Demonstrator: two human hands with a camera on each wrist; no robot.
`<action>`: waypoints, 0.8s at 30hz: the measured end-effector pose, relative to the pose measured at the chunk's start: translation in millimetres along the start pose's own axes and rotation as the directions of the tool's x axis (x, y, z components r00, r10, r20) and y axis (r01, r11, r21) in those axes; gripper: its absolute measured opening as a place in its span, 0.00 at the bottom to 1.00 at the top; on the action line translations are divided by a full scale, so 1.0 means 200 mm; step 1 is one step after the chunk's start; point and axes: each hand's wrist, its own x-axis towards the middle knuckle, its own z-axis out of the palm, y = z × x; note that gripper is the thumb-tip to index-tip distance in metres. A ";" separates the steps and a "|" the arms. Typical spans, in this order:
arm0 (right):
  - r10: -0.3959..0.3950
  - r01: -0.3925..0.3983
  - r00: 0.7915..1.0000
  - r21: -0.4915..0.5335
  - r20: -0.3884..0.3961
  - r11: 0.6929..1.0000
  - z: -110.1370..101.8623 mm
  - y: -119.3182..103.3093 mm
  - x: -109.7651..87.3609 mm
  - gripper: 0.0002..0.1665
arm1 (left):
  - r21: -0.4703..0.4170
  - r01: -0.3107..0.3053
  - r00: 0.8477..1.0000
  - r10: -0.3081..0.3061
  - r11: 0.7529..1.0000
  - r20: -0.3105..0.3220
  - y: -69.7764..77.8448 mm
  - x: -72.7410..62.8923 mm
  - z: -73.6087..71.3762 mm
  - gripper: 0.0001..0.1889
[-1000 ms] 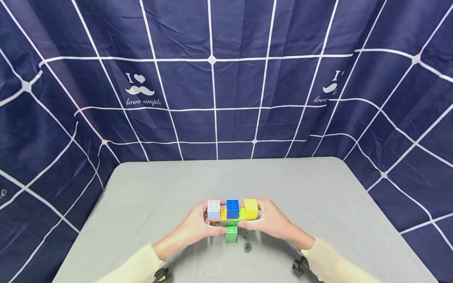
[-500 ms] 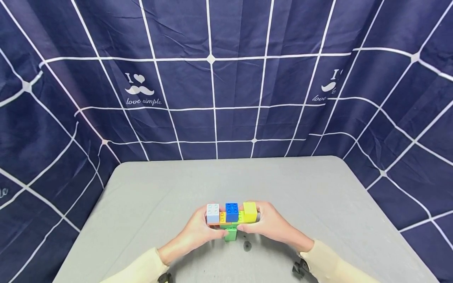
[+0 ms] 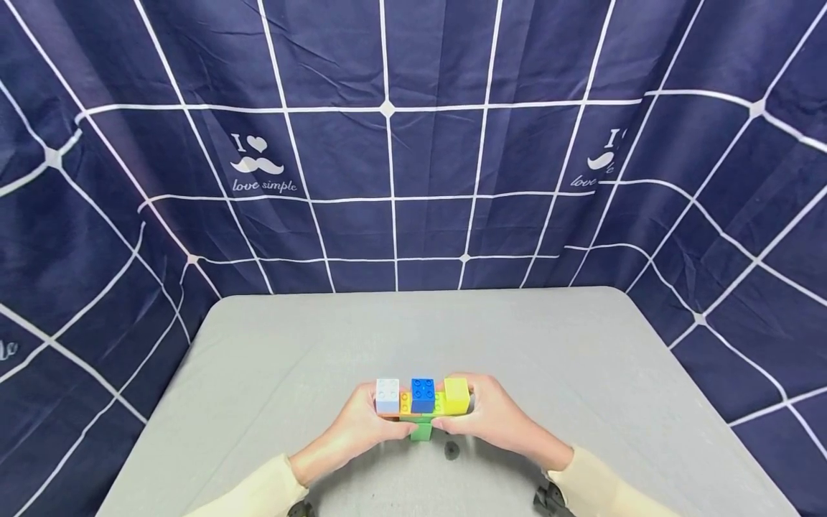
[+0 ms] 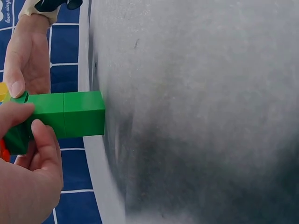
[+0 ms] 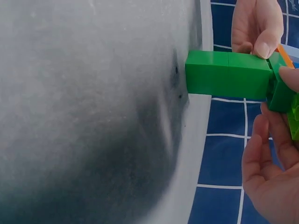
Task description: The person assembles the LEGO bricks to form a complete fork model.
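Note:
Both hands hold a wide toy-brick assembly in the head view, left hand [image 3: 365,422] at one end and right hand [image 3: 487,411] at the other. A white brick [image 3: 388,395], a blue brick [image 3: 423,396] and a yellow brick [image 3: 456,396] stand in a row on its top. Beneath, in the left wrist view, a green column of two stacked bricks [image 4: 65,114] reaches the table. The assembly's green underside brick [image 5: 279,91] sits right at the column's top in the right wrist view. Thumbs press near that joint, with fingers curled behind.
The grey table [image 3: 310,337] spreads around the hands, its far edge meeting a dark blue curtain [image 3: 439,151] with white grid lines. A dark round spot [image 3: 451,450] marks the table just right of the column.
Both hands have lowered the brick assembly onto the green column's top, toward the person. The column's studs, visible a second ago, are now covered.

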 end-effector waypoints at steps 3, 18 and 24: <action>-0.019 0.019 1.000 -0.008 -0.003 1.000 0.00 0.00 -0.01 0.17 | -0.005 -0.011 0.999 0.011 1.000 0.033 -0.01 0.00 0.00 0.19; -0.031 0.031 1.000 -0.054 -0.003 0.998 -0.01 -0.01 -0.01 0.17 | -0.004 -0.023 0.999 0.023 1.000 0.037 -0.01 0.00 0.00 0.20; 0.001 0.001 1.000 -0.101 0.026 0.995 -0.04 -0.02 0.01 0.18 | -0.006 -0.024 0.999 0.024 1.000 0.034 -0.01 0.00 0.00 0.21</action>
